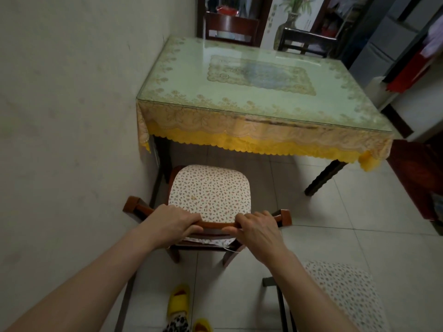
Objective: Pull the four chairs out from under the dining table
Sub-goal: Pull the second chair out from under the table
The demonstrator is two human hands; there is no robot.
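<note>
reddish wood top rail of the near chair (211, 224) was clamped by both hands, left hand (171, 222) and right hand (257, 230), seat just clear of the dining table (239, 101); next probably release, then the far chairs.

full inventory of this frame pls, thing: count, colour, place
dining table: 1, glass top over pale green and yellow lace cloth, centre, left edge by the wall
chair with floral cushion: 1, reddish-brown wood, near side, seat mostly clear of the table
second cushioned chair: 1, dark frame, bottom right, clear of the table
far chairs: 2, dark wood, behind the table's far edge
slippers: 2, yellow, bottom centre on the floor
floor tiles: pale, throughout
left hand: 1, gripping the near chair's top rail
right hand: 1, gripping the same rail
</note>
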